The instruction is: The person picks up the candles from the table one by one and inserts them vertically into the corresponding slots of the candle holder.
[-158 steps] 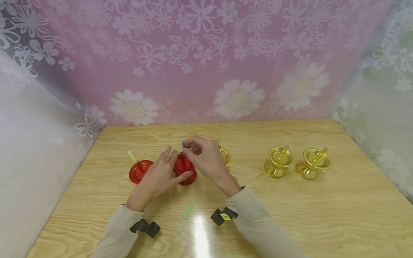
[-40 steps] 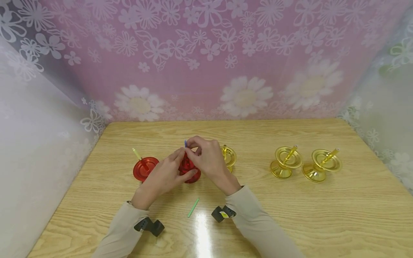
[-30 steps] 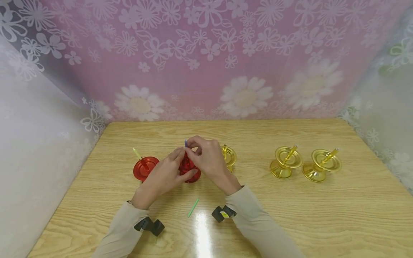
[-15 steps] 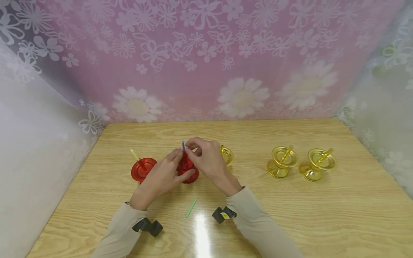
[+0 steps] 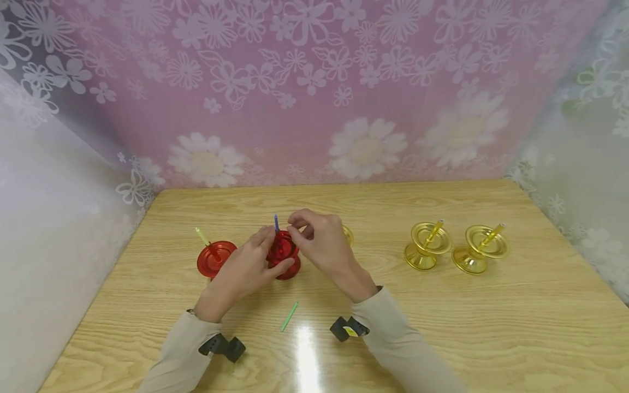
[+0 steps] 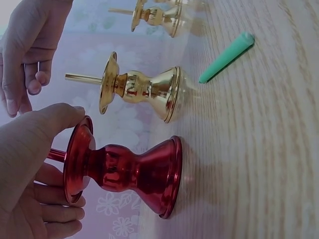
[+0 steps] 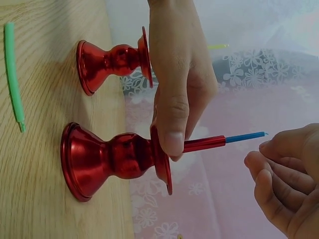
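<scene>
Since right grip (image 5: 323,243) released blue candle (image 7: 244,137), it's parted | left grip (image 5: 243,267) holds red candlestick (image 7: 128,155)

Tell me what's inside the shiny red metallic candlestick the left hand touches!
A thin blue candle sticks out of its slim red metallic tube; the tube hides the candle's lower end.
</scene>
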A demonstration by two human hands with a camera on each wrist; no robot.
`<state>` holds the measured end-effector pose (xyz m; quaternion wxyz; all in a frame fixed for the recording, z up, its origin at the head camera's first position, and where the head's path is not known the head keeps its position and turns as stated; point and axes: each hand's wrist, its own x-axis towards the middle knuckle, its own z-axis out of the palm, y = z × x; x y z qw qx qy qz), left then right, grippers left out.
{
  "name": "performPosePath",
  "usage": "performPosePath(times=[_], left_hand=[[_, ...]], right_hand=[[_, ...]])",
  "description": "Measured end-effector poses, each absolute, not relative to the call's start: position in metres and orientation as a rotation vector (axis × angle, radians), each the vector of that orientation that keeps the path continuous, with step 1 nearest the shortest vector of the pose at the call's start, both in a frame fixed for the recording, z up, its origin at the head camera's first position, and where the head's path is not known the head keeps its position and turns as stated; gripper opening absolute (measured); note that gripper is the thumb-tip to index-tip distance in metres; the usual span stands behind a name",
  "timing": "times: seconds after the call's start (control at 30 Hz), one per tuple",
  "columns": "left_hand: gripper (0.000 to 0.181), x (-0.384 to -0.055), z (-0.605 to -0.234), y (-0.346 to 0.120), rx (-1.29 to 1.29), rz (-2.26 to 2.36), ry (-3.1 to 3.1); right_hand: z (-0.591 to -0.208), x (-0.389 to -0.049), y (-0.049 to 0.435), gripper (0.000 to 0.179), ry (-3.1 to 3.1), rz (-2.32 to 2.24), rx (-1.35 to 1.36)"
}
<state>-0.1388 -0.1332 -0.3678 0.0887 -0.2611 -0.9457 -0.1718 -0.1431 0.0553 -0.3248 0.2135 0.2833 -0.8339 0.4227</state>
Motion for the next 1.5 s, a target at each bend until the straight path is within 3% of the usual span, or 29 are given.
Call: performPosePath(times=[0.47,0.8,1.03,1.5], left_hand=[[0.081,-0.122,-0.357,-0.136,-0.75,-0.429,-2.786],[0.049,-0.103,-0.339,-0.12,-0.793,-0.449,-2.677],[0.038,-0.101,-0.337,-0.107,-0.896,-0.494,-2.527],[0.062,-0.12,-0.345,-0.074,-0.911,-0.62,-2.569]], right_hand=[[-0.318,-0.133,0.081,0.005,-2.31,1.128,0.79],[-0.321,-0.121,0.103,0.004,-2.325,1.043,0.807],[-0.329,-0.113,0.121,0.005,-2.373,0.973,0.783],[-0.347,-0.096,0.159,0.009,-2.561,0.841,0.67]])
